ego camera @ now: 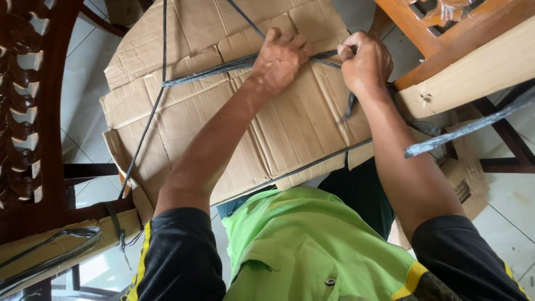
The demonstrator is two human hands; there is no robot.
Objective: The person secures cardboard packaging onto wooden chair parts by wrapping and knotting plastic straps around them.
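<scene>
A large bundle wrapped in brown cardboard (212, 111) lies in front of me, bound by black plastic straps (212, 69). My left hand (281, 58) presses flat on the cardboard, fingers over a strap where two straps meet. My right hand (365, 61) is clenched in a fist around a black strap end, which hangs down below the fist. Both forearms reach forward from black sleeves with yellow trim over a green shirt.
A dark carved wooden chair frame (33, 111) stands at the left, its lower rail wrapped in cardboard and strap. At the right is a lighter wooden furniture piece (462, 33) with cardboard (473, 78) tied on it. A loose black strap (462, 131) juts out. White tiled floor (512, 200) lies below.
</scene>
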